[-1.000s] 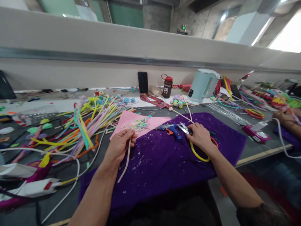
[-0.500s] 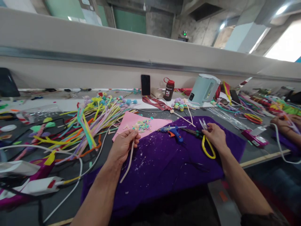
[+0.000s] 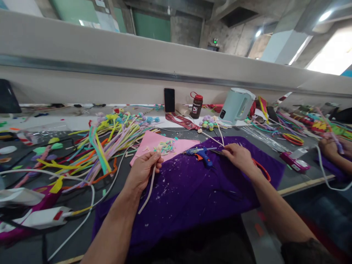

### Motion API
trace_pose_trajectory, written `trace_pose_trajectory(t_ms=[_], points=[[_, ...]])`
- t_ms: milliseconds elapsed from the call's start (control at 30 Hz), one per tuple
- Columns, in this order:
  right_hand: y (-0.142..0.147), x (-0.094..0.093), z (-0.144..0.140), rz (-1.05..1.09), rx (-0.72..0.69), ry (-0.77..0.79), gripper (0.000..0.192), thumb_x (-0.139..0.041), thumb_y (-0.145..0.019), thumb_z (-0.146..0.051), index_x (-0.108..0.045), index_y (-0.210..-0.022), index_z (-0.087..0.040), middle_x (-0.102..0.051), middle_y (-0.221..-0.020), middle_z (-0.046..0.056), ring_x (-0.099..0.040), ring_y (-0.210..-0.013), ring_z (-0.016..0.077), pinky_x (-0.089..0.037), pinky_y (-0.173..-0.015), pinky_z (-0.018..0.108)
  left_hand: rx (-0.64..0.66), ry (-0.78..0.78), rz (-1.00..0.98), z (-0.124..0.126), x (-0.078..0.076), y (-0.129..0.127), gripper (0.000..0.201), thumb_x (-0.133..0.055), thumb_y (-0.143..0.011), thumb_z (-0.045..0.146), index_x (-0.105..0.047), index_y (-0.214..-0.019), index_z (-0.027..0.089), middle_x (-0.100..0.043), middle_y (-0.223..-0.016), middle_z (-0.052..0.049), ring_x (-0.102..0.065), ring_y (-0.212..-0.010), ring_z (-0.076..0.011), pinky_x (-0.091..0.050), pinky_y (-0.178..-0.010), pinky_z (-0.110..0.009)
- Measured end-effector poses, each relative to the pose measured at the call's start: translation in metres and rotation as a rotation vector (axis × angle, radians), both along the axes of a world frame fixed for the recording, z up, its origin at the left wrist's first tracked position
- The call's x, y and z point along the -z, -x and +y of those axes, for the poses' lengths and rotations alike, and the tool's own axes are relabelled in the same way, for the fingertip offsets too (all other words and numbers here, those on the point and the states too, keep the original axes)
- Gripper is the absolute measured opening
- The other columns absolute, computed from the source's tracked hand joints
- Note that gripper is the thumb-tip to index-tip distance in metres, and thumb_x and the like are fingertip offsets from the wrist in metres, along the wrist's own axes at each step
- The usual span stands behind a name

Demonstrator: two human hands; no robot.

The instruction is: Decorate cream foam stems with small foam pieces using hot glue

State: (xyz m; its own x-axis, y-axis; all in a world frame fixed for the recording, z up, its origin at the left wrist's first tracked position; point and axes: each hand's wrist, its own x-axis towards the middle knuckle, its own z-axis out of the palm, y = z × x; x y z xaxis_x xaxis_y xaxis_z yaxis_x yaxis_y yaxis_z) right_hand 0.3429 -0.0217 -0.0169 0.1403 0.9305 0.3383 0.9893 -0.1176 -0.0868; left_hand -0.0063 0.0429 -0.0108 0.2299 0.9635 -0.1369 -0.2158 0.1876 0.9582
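My left hand (image 3: pixel 145 167) is closed in a pinch on a cream pipe cleaner (image 3: pixel 149 192), whose free end hangs down over the purple cloth (image 3: pixel 176 205). My right hand (image 3: pixel 238 157) has its fingertips together at the right end of a dark slim tool (image 3: pixel 219 151), close to the end of another cream stem. What they grip is hidden. An orange-red scissor-like handle (image 3: pixel 263 170) shows beyond the right wrist. A blue glue gun (image 3: pixel 204 157) lies between my hands. Cut pastel pieces (image 3: pixel 167 146) are heaped on a pink sheet (image 3: pixel 145 142).
Bundled colourful pipe cleaners (image 3: pixel 123 135) spread at left, beside white cables and a power strip (image 3: pixel 46 216). Along the back stand a phone (image 3: pixel 169 100), a brown bottle (image 3: pixel 197 106) and a pale blue kettle (image 3: pixel 237 105). At far right, another person's hands (image 3: pixel 334 148) work beside a magenta device (image 3: pixel 295 161).
My right hand has left the yellow-handled scissors and moved left to the dark tool by the glue gun. My left hand keeps its pinch on the pipe cleaner, nearly still.
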Motion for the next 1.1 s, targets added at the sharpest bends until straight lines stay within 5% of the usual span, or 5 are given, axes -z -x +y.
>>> trace_pose_trajectory(t_ms=[100, 267, 567, 833, 1100], points=[[0.032, -0.002, 0.012, 0.059, -0.096, 0.186, 0.037, -0.040, -0.083, -0.050, -0.064, -0.086, -0.023, -0.067, -0.080, 0.004, -0.060, -0.075, 0.0175, -0.036, -0.060, 0.024, -0.004, -0.004, 0.003, -0.001, -0.001, 0.000, 0.023, -0.068, -0.063, 0.032, -0.057, -0.067, 0.012, -0.057, -0.059, 0.001, -0.048, -0.045, -0.0052, -0.038, -0.038, -0.015], [0.058, 0.007, 0.029, 0.115, -0.033, 0.292, 0.053, -0.041, -0.073, -0.066, -0.064, -0.078, -0.019, -0.066, -0.070, 0.007, -0.060, -0.066, 0.0197, -0.033, -0.052, 0.024, 0.012, -0.015, 0.002, -0.002, -0.003, 0.001, 0.023, -0.067, -0.064, 0.033, -0.057, -0.065, 0.012, -0.057, -0.058, 0.001, -0.048, -0.044, -0.0051, -0.038, -0.038, -0.015], [0.065, 0.013, 0.041, 0.349, -0.059, 0.203, 0.023, -0.056, -0.068, -0.038, -0.058, -0.058, -0.017, -0.061, -0.060, 0.004, -0.056, -0.062, 0.0176, -0.031, -0.052, 0.024, -0.001, -0.025, -0.007, -0.001, -0.003, 0.000, 0.023, -0.067, -0.064, 0.032, -0.057, -0.065, 0.011, -0.057, -0.058, 0.001, -0.047, -0.044, -0.0048, -0.038, -0.038, -0.015], [0.060, 0.011, 0.032, 0.792, -0.174, 0.089, 0.028, -0.042, -0.077, -0.043, -0.053, -0.077, -0.017, -0.064, -0.067, 0.001, -0.059, -0.056, 0.0140, -0.042, -0.050, 0.023, -0.002, -0.026, 0.015, -0.002, -0.003, 0.000, 0.023, -0.067, -0.064, 0.032, -0.057, -0.064, 0.011, -0.057, -0.058, 0.001, -0.047, -0.044, -0.0049, -0.037, -0.038, -0.015], [0.053, 0.007, 0.040, 0.903, -0.186, 0.004, 0.026, -0.059, -0.066, -0.039, -0.059, -0.077, -0.016, -0.062, -0.065, 0.000, -0.056, -0.055, 0.0122, -0.042, -0.052, 0.023, 0.030, 0.005, 0.049, -0.001, 0.004, -0.004, 0.024, -0.066, -0.064, 0.034, -0.057, -0.066, 0.012, -0.058, -0.058, 0.001, -0.048, -0.043, -0.0051, -0.038, -0.039, -0.015]])
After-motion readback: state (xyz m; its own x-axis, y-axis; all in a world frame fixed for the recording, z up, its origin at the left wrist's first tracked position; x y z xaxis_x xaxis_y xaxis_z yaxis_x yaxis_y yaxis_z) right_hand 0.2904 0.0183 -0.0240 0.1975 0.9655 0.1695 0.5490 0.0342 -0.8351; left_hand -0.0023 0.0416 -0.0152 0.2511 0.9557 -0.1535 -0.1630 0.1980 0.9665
